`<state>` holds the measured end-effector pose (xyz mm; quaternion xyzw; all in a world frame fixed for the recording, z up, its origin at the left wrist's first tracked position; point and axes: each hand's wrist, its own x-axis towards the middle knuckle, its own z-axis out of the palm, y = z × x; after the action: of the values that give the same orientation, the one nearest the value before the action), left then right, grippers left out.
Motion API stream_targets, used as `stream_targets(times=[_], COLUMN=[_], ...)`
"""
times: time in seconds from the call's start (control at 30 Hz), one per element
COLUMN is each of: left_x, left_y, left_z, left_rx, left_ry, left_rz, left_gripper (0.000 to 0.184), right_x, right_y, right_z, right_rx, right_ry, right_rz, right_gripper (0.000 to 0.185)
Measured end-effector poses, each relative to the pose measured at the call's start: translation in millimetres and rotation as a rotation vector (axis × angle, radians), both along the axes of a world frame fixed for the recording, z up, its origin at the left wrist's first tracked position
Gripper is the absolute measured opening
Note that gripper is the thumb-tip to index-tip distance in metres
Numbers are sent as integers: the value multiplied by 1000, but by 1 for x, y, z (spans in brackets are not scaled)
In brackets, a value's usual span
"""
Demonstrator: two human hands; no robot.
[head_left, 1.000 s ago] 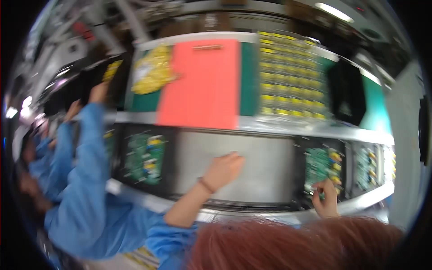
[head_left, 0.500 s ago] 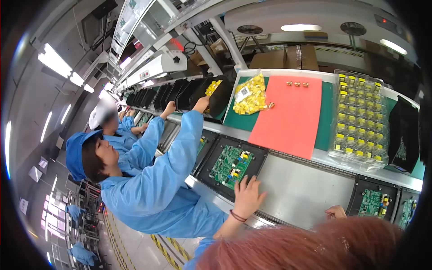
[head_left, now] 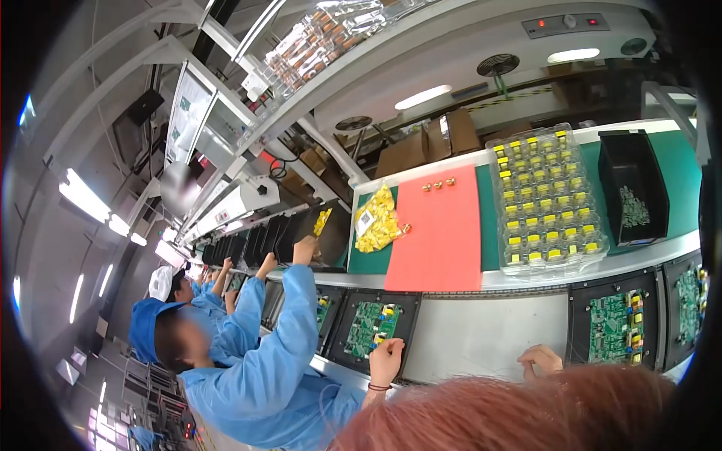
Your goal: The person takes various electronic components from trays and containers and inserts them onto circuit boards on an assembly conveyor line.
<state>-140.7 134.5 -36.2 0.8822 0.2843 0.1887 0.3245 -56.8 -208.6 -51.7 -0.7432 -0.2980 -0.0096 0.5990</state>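
Note:
My left hand (head_left: 386, 361), with a dark band at the wrist, is at the lower right of a black tray (head_left: 411, 308) that carries a green circuit board (head_left: 363, 328) with yellow and white parts. Its fingers are curled in; whatever they hold, if anything, is hidden. My right hand (head_left: 543, 360) hovers over the bare metal stretch of the line (head_left: 481, 323), its bent fingers a little apart and nothing visible in them. To its right lies another black tray (head_left: 580, 319) with a circuit board (head_left: 608, 331).
Beyond the line lie a red sheet (head_left: 440, 240) with several brass-coloured parts, a bag of yellow parts (head_left: 377, 225), a clear blister tray (head_left: 594, 207) of yellow-topped parts and a black bin (head_left: 654, 173). A co-worker in blue (head_left: 263, 383) reaches into a bin at left.
My view has shifted. My left hand's spread fingers have curled in and it sits lower on the tray. My right hand shows more fully over the line.

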Motion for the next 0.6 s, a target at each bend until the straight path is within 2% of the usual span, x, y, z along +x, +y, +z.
stream_targets(times=[0.1, 0.2, 0.27, 0.37, 0.43, 0.47, 0.53, 0.6], left_x=[-1, 4, 9, 14, 20, 22, 26, 35], left_y=[-8, -29, -46, -54, -58, -61, -67, -73], left_z=[-2, 6, 16, 14, 20, 18, 13, 21], left_rx=[-33, -164, -213, -345, -555, -555, -753, -757], left_ry=[68, 37, 175, 217, 328, 344, 321, 370], left_rz=[-52, -240, -286, -414, -527, -531, -622, -704], left_gripper=[21, 19, 20, 20, 19, 19, 19, 21], right_x=[-4, -4, -2, 1, -1, -1, -1, -2], right_y=[0, 1, 0, -2, -3, -3, -4, -4], right_z=[5, 0, -2, 0, 5, 10, 11, 8], right_rx=[26, 48, 52, 61, 71, 40, 12, 38], right_ry=[132, 131, 126, 131, 152, 212, 285, 410], right_rz=[27, 47, 46, 17, -10, -21, -41, -12], right_gripper=[15, 13, 13, 12, 12, 10, 9, 9])
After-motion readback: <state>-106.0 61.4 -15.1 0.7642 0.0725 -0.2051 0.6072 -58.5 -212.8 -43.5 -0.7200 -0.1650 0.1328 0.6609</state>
